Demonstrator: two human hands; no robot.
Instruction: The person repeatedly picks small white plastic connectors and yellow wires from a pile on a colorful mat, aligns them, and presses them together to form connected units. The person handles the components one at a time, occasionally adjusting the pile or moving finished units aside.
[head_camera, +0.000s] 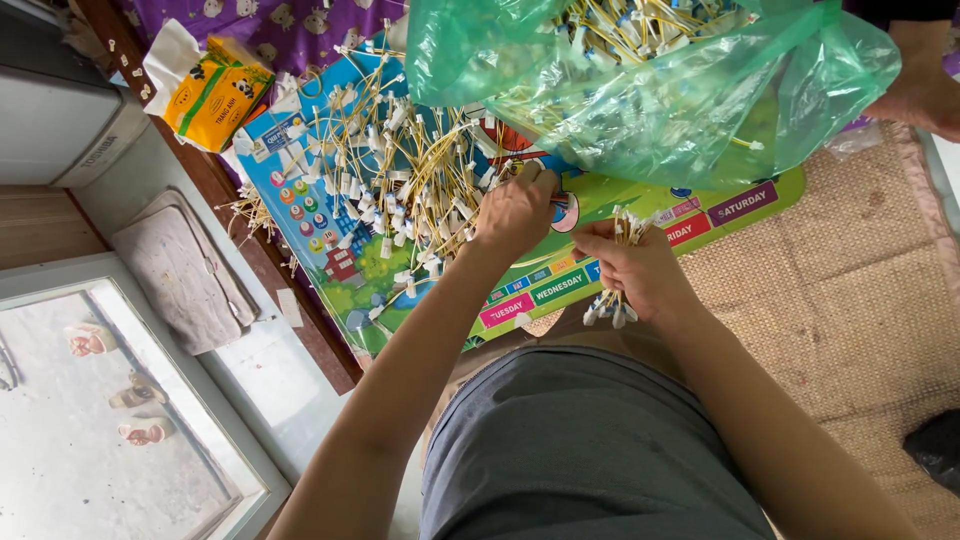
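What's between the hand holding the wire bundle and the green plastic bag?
In the head view, only bare colourful poster lies between the right hand and the green bag.

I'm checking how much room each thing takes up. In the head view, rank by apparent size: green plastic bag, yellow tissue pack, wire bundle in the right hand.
1. green plastic bag
2. yellow tissue pack
3. wire bundle, partly hidden in the right hand

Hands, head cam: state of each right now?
Left hand: fingers pinched on a wire in the loose pile of yellow connector wires.
Right hand: closed around a bundle of wires.
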